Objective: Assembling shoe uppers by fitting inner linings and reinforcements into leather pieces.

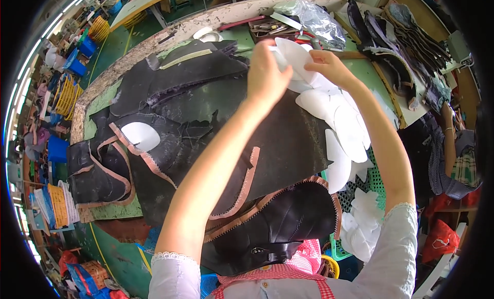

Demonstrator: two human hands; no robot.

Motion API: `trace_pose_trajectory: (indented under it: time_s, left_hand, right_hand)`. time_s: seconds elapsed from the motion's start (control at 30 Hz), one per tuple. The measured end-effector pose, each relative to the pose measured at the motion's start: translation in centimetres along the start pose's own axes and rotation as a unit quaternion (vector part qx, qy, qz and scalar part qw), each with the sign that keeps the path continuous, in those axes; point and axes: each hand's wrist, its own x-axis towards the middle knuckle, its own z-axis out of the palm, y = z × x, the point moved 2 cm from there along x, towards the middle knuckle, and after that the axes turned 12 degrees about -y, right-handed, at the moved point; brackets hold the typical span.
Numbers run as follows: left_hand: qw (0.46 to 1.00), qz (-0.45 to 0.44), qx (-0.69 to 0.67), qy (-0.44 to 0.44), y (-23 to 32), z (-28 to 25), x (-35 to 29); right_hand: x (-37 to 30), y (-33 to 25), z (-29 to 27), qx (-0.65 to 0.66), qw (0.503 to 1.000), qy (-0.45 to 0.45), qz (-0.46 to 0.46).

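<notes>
At the far side of the work table, my left hand (266,77) is closed on thin white rounded pieces (293,52). The fingers of my right hand (331,68) pinch the right edge of the same pieces, so both hands hold them up together. Just below, a loose spread of similar white pieces (323,106) runs down the right side of the table. A wide black leather-like sheet (288,145) lies under my forearms. One more white oval piece (140,136) rests on black material at the left.
Black pieces with pink jagged edging (288,211) lie near my lap. More white pieces (362,224) sit by a green basket (378,180). A tool tray (270,29) and clear plastic bag (314,19) are at the back. Another person's arm (448,139) shows at right.
</notes>
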Motion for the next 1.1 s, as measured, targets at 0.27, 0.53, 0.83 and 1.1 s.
trace_pose_trajectory:
  time_s: [0.27, 0.53, 0.83, 1.1]
  left_hand:
    - [0.968, -0.106, -0.050, -0.224, -4.2, 1.3, 2.5]
    - [0.971, -0.074, -0.024, -0.226, -4.1, 2.5, 1.7]
    - [0.987, -0.062, 0.059, -0.133, -2.5, 2.4, 0.2]
    - [0.962, 0.002, 0.105, -0.250, -0.3, -2.9, -0.2]
  right_hand:
    - [-3.0, -2.5, 1.5, -0.029, 0.998, -0.029, -0.050]
    - [-1.3, 2.5, 1.9, 0.451, 0.854, 0.247, -0.081]
    - [1.0, 0.0, 0.0, 0.259, 0.868, 0.413, -0.094]
    - [-6.8, -8.0, -8.7, 0.125, 0.851, 0.430, -0.275]
